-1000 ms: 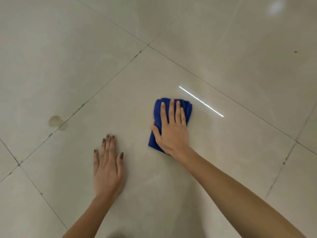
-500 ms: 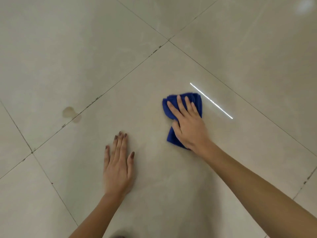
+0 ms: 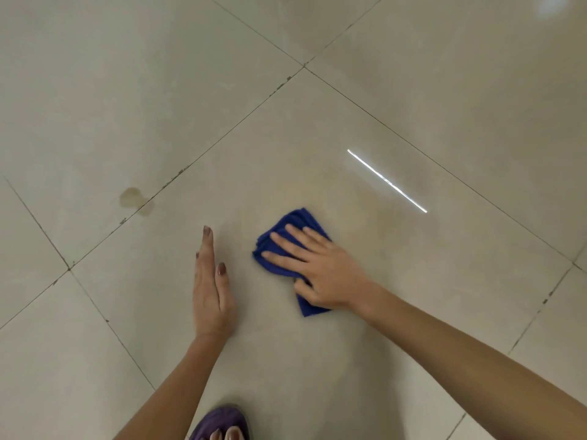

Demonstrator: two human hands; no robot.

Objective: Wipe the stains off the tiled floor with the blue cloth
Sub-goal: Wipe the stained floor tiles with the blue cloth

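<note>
A person bends over a glossy beige tiled floor (image 3: 476, 90) made of large square tiles set apart by thin dark grout lines. The right hand (image 3: 320, 268) lies flat on a folded dark blue cloth (image 3: 298, 222) and presses it against the floor. Its fingers (image 3: 286, 241) are straight, slightly spread, and point to the left and away from the person. The thumb is tucked against the near part of the cloth and grips nothing. The cloth lies near the middle of the big central tile. One folded corner shows beyond the fingertips and another end sticks out beneath the heel of the hand.

The left hand (image 3: 211, 290) is just to the left of the cloth, not touching it. Its fingers are straight and held together, it is turned partly on its edge, and it holds nothing. Whether its palm bears on the tile cannot be told. The nails are painted dark.

A brownish blotchy stain (image 3: 130, 196) sits on the neighbouring tile to the left, right beside a diagonal grout line, with a smaller patch at the line itself. It is well apart from the cloth, beyond the left hand.

A thin bright white reflection of a light strip (image 3: 386, 181) runs aslant across the central tile, past the cloth on its far right side. At the bottom edge of the view, between the forearms, the toe of a purple shoe (image 3: 219, 422) shows.
</note>
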